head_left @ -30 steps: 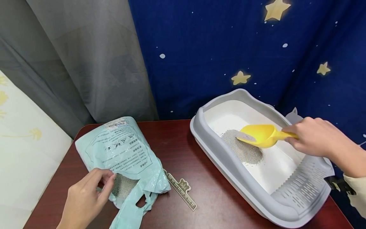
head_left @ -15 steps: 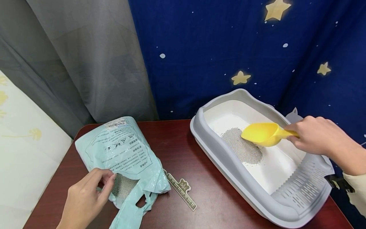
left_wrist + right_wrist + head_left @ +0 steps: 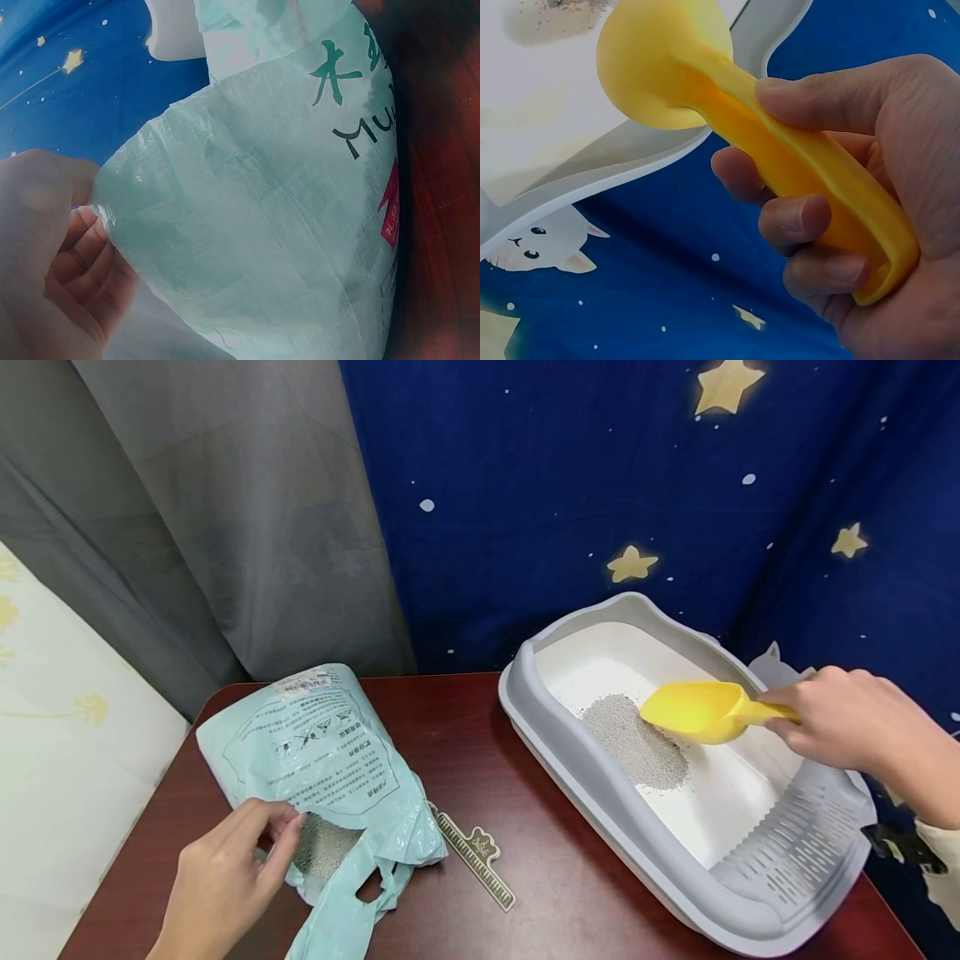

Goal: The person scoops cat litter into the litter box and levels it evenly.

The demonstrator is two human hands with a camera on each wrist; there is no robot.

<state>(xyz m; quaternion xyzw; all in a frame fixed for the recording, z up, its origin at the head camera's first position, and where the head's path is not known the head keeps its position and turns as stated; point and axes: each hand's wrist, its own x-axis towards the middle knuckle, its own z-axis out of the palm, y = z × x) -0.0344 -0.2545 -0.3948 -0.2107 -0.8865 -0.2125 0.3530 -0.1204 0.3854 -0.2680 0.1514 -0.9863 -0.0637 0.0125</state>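
Note:
My right hand point(image 3: 847, 718) grips the handle of a yellow scoop point(image 3: 693, 710), its fingers wrapped round it in the right wrist view. The scoop's bowl looks bare inside and hangs over the grey-and-white litter box point(image 3: 570, 785). Beneath its tip, a mound of grey cat litter point(image 3: 630, 747) lies on the white floor of the box. On the left, my left hand point(image 3: 228, 868) pinches the torn edge of a pale green litter bag point(image 3: 322, 752) between thumb and fingers. More grey litter shows in the bag's opening. In the left wrist view the bag's film point(image 3: 247, 195) stretches from my fingertips.
A flat ruler-like strip with a crown-shaped top point(image 3: 476, 860) lies on the dark red table point(image 3: 465, 735) between bag and box. A slotted grey step point(image 3: 787, 843) forms the box's near end. Grey and star-patterned blue curtains point(image 3: 525, 527) hang behind the table.
The last litter has slid off the scoop onto the mound. My right hand has tipped the scoop level and drawn it slightly right. The left hand and bag stay nearly still.

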